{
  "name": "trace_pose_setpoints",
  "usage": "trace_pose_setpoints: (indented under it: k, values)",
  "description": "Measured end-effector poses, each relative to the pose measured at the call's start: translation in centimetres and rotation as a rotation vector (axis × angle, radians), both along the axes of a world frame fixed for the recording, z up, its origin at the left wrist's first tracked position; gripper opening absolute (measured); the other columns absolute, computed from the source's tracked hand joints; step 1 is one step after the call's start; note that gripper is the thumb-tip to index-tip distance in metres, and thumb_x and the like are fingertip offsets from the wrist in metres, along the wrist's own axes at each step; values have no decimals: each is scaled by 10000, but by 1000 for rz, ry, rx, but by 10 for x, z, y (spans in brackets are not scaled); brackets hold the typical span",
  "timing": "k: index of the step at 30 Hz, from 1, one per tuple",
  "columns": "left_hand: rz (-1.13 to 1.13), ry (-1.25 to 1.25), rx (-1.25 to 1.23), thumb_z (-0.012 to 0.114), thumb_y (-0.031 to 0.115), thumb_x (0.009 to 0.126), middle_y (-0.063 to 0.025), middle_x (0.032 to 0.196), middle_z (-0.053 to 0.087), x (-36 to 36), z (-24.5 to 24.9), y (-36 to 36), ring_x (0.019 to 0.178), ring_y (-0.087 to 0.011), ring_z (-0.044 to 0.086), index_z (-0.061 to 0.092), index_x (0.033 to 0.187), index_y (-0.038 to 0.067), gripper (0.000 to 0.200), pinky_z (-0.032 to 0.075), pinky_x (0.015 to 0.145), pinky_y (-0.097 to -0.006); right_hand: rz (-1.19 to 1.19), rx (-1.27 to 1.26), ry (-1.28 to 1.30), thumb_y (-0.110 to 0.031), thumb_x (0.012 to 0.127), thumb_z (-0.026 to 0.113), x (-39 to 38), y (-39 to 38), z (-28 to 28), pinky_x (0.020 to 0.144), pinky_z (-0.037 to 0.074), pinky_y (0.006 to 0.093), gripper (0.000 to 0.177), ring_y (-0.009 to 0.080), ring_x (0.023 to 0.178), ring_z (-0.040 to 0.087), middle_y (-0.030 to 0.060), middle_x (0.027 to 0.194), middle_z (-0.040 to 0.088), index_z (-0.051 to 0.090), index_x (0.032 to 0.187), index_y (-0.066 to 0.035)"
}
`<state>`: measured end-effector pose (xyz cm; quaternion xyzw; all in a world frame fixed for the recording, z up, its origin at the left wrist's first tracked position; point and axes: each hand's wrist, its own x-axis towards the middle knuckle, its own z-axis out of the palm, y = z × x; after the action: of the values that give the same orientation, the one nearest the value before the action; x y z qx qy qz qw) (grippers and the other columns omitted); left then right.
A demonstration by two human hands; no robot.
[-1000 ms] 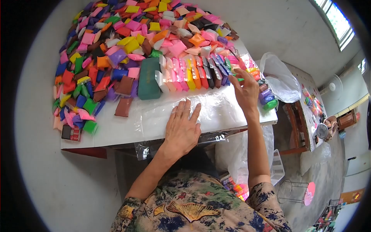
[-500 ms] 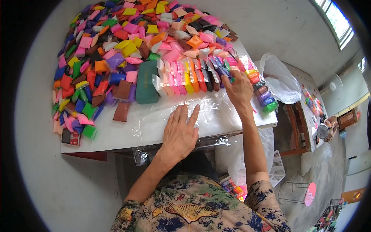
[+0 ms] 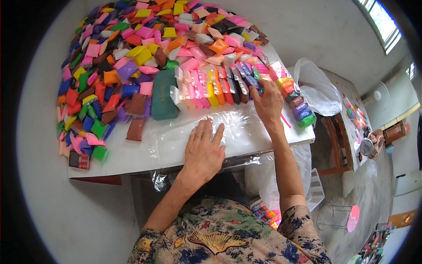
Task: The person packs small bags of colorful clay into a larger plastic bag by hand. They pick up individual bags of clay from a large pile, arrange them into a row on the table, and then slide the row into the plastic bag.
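Note:
My left hand lies flat on a clear plastic bag near the table's front edge, fingers spread, holding nothing. My right hand has its fingertips on the blue packets at the right end of a neat row. That row holds small packets in pale, pink, yellow, orange, black and brown, standing side by side. A dark green block stands at the row's left end. Right of my right hand is a second line of colored packets, ending in a green one.
A large heap of colored packets covers the back and left of the white table. A red and black box sits at the left corner. White plastic bags hang at the right, near another table and a pink-topped stool.
My right hand has shifted slightly left and down at the blue packets. My left hand stays spread on the plastic. The view has moved slightly.

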<state>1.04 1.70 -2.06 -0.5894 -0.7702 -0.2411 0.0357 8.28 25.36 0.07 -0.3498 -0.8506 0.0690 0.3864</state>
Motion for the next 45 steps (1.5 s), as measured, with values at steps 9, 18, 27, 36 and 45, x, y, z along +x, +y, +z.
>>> trace_pose_setpoints:
  k: [9,18,27,36,45]
  values:
    - [-25,14,68,576,234,900,-252,1437,424,-7,-3,0,1363,-393,375,517,1379,26,525,306,1116,-477,21,-109,93,-237,866,664,34,3,2,793,512,452,346,361,888,666,183,1013,670,650,1128,-10]
    - [-9,57,91,578,231,892,-253,1431,432,-4,-6,0,1350,-399,387,513,1388,25,541,308,1115,-483,-230,90,-321,-269,902,615,29,37,10,759,533,490,267,390,852,684,209,971,659,654,983,-18]
    - [-8,68,117,581,225,884,-258,1429,437,-4,-8,0,1336,-407,403,515,1382,15,545,318,1110,-486,-156,-62,-269,-281,879,650,22,44,-7,823,521,502,338,429,937,665,248,1007,638,590,1087,-21]
    - [-12,58,116,577,221,881,-264,1425,437,-4,-6,0,1339,-409,398,514,1377,11,542,315,1117,-488,-170,-121,-165,-251,743,820,30,31,5,841,504,491,528,430,971,633,248,1129,563,583,1152,-16]
    - [-14,55,114,579,220,878,-262,1431,433,-4,-7,0,1343,-408,398,510,1381,13,548,307,1127,-490,-249,67,-211,-283,679,871,36,17,9,846,485,446,549,355,1008,621,187,1104,591,609,1083,-21]
